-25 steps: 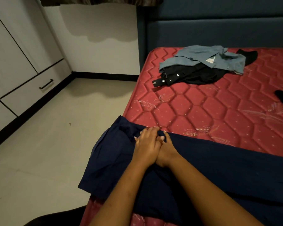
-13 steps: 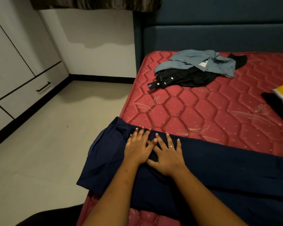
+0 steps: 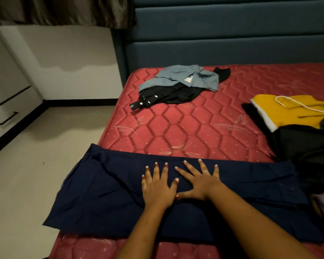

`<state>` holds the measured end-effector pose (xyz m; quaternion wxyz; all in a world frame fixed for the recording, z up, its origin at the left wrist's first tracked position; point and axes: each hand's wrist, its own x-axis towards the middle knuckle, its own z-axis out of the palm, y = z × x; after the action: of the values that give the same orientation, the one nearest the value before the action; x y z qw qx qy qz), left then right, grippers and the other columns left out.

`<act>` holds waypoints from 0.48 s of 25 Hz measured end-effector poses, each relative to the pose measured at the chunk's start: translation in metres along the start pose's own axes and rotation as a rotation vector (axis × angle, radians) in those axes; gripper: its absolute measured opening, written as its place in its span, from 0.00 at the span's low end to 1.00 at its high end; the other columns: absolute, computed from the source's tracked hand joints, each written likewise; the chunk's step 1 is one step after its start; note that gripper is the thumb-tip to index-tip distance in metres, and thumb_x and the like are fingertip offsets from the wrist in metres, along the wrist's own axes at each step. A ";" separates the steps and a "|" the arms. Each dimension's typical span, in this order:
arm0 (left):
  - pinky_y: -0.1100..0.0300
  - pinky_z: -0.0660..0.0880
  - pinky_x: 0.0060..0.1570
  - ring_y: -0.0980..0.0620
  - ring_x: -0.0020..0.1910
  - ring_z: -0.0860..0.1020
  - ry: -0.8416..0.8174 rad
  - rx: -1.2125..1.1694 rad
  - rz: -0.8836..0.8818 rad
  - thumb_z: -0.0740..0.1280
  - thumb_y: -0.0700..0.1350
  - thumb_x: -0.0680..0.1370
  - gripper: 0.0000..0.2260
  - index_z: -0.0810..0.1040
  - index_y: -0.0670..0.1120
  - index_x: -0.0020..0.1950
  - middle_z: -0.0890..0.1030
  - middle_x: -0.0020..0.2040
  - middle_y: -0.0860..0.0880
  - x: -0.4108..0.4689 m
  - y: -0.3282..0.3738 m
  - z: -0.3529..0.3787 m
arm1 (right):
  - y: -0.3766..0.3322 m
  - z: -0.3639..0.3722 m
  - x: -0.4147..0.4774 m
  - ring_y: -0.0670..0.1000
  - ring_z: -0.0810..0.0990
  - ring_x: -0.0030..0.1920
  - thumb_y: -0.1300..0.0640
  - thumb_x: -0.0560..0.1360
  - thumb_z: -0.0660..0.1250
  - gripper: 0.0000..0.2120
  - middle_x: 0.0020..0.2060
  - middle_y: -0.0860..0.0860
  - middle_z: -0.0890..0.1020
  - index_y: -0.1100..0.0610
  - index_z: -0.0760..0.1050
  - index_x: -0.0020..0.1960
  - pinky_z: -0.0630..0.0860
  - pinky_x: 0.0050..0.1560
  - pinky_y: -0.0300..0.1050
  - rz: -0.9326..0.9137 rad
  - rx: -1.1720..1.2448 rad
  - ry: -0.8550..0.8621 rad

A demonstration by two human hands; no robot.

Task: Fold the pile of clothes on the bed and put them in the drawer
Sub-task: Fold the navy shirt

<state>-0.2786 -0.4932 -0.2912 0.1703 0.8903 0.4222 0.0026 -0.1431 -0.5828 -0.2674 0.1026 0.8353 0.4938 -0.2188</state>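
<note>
Right now the bed [image 3: 195,131], bare down to its red quilted mattress, fills most of my feed, with a dark blue padded headboard [image 3: 232,34] at its far end and pale floor [image 3: 36,174] to the left.

Across the near edge of the bed I see a navy garment [image 3: 101,193] laid out flat in a long band, its left end hanging past the mattress corner over the floor. On the right side of the bed lies a heap of black clothes [image 3: 307,146], with a yellow garment [image 3: 292,113] with a white drawstring resting on its far part. Farther back, near the headboard, a grey-blue shirt [image 3: 180,75] lies crumpled on top of a black garment [image 3: 172,94] with snap fasteners.

At the left edge of the feed, a white drawer [image 3: 0,116] with a dark bar handle sits closed in the wall unit, well apart from the bed.

My left hand [image 3: 157,189] and right hand [image 3: 200,182] both lie flat on the middle of the navy garment, fingers straight and spread, grasping nothing; their thumbs meet. A ring [image 3: 205,171] shows on the right hand.
</note>
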 end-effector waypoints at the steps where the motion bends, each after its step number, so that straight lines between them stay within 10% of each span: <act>1: 0.46 0.41 0.74 0.43 0.77 0.40 -0.001 0.032 -0.015 0.46 0.67 0.78 0.31 0.46 0.57 0.79 0.44 0.80 0.50 0.000 -0.001 0.001 | 0.028 -0.002 -0.008 0.59 0.30 0.74 0.18 0.60 0.52 0.48 0.73 0.37 0.31 0.30 0.29 0.70 0.32 0.64 0.75 0.062 0.013 -0.022; 7: 0.31 0.38 0.68 0.41 0.77 0.39 0.052 0.100 -0.127 0.42 0.75 0.71 0.35 0.45 0.65 0.77 0.45 0.79 0.54 -0.004 0.010 0.004 | 0.151 0.031 -0.066 0.52 0.36 0.77 0.15 0.50 0.28 0.53 0.77 0.41 0.39 0.32 0.33 0.73 0.34 0.72 0.64 0.248 0.101 0.172; 12: 0.28 0.38 0.65 0.37 0.76 0.37 -0.002 0.082 -0.245 0.45 0.80 0.65 0.40 0.45 0.67 0.75 0.43 0.79 0.54 -0.001 0.013 0.000 | 0.165 0.052 -0.074 0.53 0.36 0.77 0.20 0.61 0.31 0.42 0.77 0.40 0.42 0.31 0.38 0.74 0.32 0.69 0.67 0.405 0.172 0.349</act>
<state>-0.2699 -0.5014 -0.2868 0.1331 0.8383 0.5275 -0.0363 -0.0440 -0.7418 -0.2857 -0.0138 0.9476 0.3067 -0.0880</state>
